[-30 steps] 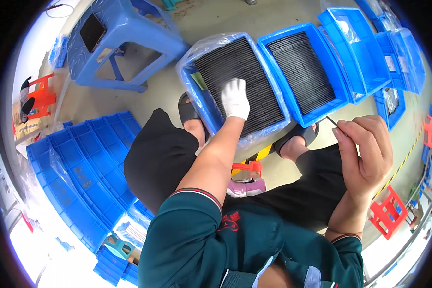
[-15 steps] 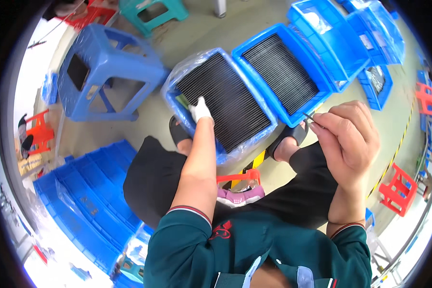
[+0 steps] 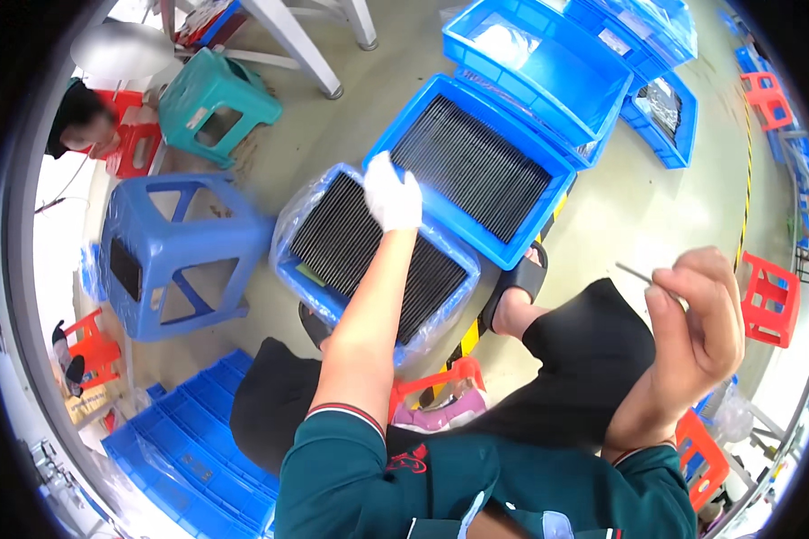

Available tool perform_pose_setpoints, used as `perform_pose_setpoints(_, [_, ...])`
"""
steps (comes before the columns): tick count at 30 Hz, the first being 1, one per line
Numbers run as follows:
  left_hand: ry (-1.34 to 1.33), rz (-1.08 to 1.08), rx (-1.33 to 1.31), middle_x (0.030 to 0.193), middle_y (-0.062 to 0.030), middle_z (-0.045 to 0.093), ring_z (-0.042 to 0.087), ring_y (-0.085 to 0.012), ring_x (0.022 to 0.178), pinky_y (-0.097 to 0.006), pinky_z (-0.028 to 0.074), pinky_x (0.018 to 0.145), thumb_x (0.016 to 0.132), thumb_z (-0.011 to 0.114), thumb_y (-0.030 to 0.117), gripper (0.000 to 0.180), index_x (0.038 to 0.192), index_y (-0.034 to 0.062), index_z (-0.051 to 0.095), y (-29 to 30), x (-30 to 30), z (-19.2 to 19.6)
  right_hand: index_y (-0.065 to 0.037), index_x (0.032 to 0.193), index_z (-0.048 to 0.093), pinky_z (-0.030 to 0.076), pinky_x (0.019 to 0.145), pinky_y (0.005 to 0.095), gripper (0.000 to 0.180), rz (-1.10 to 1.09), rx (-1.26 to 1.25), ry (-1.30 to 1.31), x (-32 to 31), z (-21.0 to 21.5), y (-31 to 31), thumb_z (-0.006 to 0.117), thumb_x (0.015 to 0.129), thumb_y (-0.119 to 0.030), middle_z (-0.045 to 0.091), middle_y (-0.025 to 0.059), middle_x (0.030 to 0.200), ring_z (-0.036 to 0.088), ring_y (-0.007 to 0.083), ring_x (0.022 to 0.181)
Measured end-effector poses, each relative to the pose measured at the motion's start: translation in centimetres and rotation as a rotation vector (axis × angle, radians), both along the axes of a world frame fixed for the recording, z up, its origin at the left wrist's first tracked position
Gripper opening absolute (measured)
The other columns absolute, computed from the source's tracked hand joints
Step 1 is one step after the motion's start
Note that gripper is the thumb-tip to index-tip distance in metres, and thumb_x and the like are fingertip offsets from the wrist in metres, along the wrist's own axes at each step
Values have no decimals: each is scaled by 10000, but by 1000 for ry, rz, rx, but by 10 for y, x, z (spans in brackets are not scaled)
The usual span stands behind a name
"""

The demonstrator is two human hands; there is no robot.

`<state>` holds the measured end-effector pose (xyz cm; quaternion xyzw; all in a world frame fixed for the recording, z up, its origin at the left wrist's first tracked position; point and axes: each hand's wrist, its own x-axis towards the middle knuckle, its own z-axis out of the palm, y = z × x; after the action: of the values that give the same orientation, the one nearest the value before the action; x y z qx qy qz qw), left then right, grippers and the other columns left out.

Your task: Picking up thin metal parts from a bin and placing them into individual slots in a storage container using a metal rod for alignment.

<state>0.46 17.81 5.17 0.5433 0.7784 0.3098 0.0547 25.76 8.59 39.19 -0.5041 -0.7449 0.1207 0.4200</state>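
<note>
My left hand (image 3: 393, 196), in a white glove, is raised over the border between two blue bins, with thumb and finger apart and nothing visible in it. Beneath it, the nearer plastic-lined bin (image 3: 285, 241) holds rows of thin dark strips (image 3: 351, 235). The farther blue bin (image 3: 562, 169) holds similar rows of dark strips (image 3: 476, 166). At the right, well away from both bins, my bare right hand (image 3: 697, 319) is closed, pinching a thin dark stick (image 3: 634, 271) between thumb and fingers. The stick's other end is hidden in the hand.
A blue stool (image 3: 175, 193) with a dark panel stands left, a green stool (image 3: 211, 103) behind it. More blue bins (image 3: 548, 67) are stacked at the far right. Blue crates (image 3: 184, 449) lie at lower left. Another person (image 3: 85, 121) is at the far left. Red stools (image 3: 768, 296) stand right.
My left hand has lifted from the near bin's left side and crossed to the edge between the bins. My right hand still pinches the stick, now farther right and lower. The whole view has shifted.
</note>
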Motion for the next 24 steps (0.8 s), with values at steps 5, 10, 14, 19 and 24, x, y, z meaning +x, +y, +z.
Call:
perform_pose_setpoints(5, [48,-89,-464,1243,-134,550,507,-313,1195,-447,426,986,804,609,194,478,1254,61,520,74,38,-46,13,790,623,361,585,320,213,-124,-21,7,26,-6,6,704,594,-4,512,104,705,483,220,645])
perform_pose_setpoints(10, [192,-12,-494,1237,-158,555,538,-324,1156,-440,463,964,791,603,193,538,1291,43,474,113,28,-95,-15,779,584,286,556,330,198,-54,-77,-23,45,-22,19,709,638,-75,483,83,687,417,200,613])
perform_pose_setpoints(14, [135,49,-520,1244,-160,548,519,-320,1168,-429,465,968,745,675,194,596,1286,41,477,124,38,-103,-28,806,570,298,616,343,183,-46,-169,-55,52,-24,20,697,732,-136,476,77,734,412,198,668])
perform_pose_setpoints(19, [244,-66,-458,1125,-130,553,529,-321,1088,-429,475,918,739,738,252,458,1124,70,568,114,43,-115,-59,815,549,304,674,358,190,-81,-255,-49,49,-25,20,677,817,-199,454,56,753,410,194,724])
perform_pose_setpoints(24, [332,-184,-500,1058,-140,603,575,-308,1023,-422,500,854,828,556,153,213,1019,75,609,120,46,-119,-11,848,587,363,630,372,145,82,-250,-11,50,-18,35,683,787,-100,513,97,754,473,216,685])
